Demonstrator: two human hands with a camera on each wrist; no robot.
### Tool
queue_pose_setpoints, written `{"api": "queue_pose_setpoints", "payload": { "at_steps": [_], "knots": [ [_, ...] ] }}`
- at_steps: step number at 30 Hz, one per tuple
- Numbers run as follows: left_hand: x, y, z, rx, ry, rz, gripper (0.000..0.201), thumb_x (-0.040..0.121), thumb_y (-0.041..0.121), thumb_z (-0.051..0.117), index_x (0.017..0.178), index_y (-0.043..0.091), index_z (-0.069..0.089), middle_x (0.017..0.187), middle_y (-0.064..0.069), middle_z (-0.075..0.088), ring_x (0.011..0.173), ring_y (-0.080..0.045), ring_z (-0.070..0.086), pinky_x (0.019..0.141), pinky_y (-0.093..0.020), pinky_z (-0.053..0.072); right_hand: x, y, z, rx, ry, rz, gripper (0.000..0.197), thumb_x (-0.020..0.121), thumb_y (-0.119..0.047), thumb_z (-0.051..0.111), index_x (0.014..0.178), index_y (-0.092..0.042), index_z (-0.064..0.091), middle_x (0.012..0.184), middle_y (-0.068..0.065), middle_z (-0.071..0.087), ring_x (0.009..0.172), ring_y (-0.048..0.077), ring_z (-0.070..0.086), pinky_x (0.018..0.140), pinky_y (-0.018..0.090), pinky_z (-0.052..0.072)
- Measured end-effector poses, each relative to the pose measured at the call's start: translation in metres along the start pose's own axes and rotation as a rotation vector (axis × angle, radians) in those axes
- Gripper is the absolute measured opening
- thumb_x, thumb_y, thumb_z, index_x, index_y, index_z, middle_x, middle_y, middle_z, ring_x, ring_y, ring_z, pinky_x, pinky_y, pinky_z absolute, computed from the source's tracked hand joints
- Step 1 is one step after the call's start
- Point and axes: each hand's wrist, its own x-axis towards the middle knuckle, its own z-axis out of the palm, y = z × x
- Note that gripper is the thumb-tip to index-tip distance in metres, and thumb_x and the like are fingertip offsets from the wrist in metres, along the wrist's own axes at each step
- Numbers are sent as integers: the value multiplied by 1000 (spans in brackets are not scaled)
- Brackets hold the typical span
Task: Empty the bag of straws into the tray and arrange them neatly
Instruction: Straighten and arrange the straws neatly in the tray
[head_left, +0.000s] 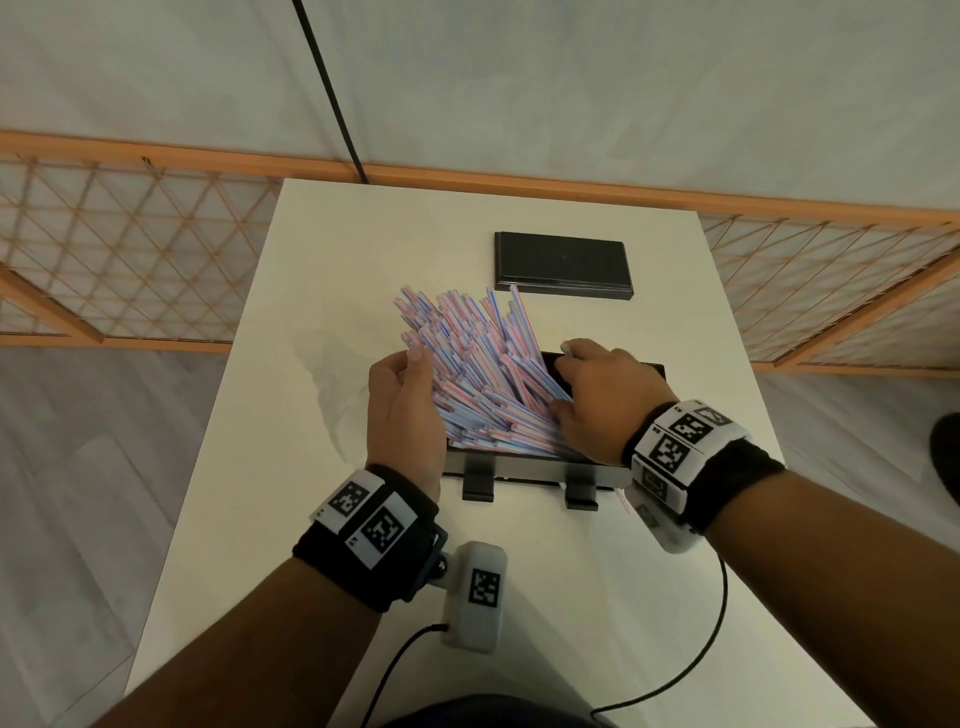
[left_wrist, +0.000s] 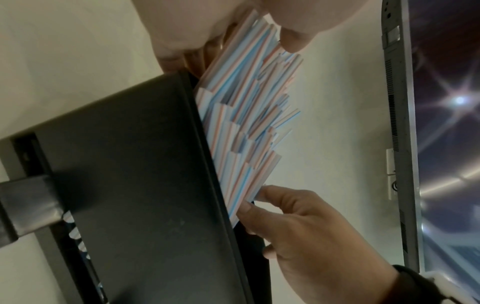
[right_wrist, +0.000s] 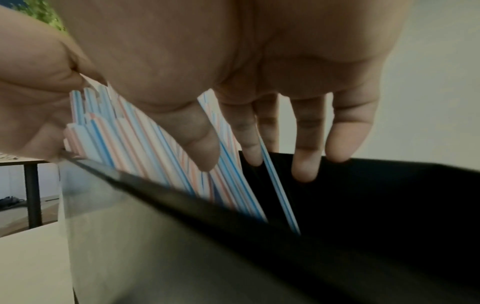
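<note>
A big bundle of red, white and blue striped straws (head_left: 467, 374) stands slanted in the black tray (head_left: 519, 470) and fans out over its far left rim. My left hand (head_left: 410, 384) grips the bundle's left side, with the thumb (left_wrist: 293, 37) on top and the fingers behind. My right hand (head_left: 592, 395) holds the right side, where the straws (right_wrist: 145, 154) pass between thumb and index finger. Its other fingers (right_wrist: 306, 164) reach straight down into the tray's dark right part (right_wrist: 389, 205). The tray's outer wall (left_wrist: 130, 164) fills the left wrist view.
A flat black lid (head_left: 563, 265) lies at the back of the white table (head_left: 571, 597). A crumpled clear bag (head_left: 332, 374) lies left of the tray. One stray straw (head_left: 621, 499) sticks out at the tray's front right corner. An orange lattice screen (head_left: 130, 249) stands behind.
</note>
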Motion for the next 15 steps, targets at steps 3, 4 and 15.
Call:
{"api": "queue_pose_setpoints", "payload": {
  "at_steps": [3,4,15],
  "knots": [
    [0,-1,0,11,-1,5,9,104,33,51,99,27,55,102,3,62,101,-18,61,92,-35,51,-5,-2,-6,2,30,-35,35,91,-32,50,121,-14,56,144,1,44,110,32,53,91,41,48],
    [1,-2,0,10,-1,3,10,104,34,51,99,26,55,101,3,62,99,-17,61,91,-34,50,-8,-4,-10,-23,63,-57,36,91,-30,50,122,-14,56,144,2,44,110,32,53,91,42,48],
    [2,-4,-6,164,-8,91,29,98,49,53,104,21,52,95,5,58,89,-14,58,85,-33,48,-15,-25,-28,365,258,-269,41,88,-24,65,127,-17,57,123,4,62,109,24,60,89,23,42]
  ]
}}
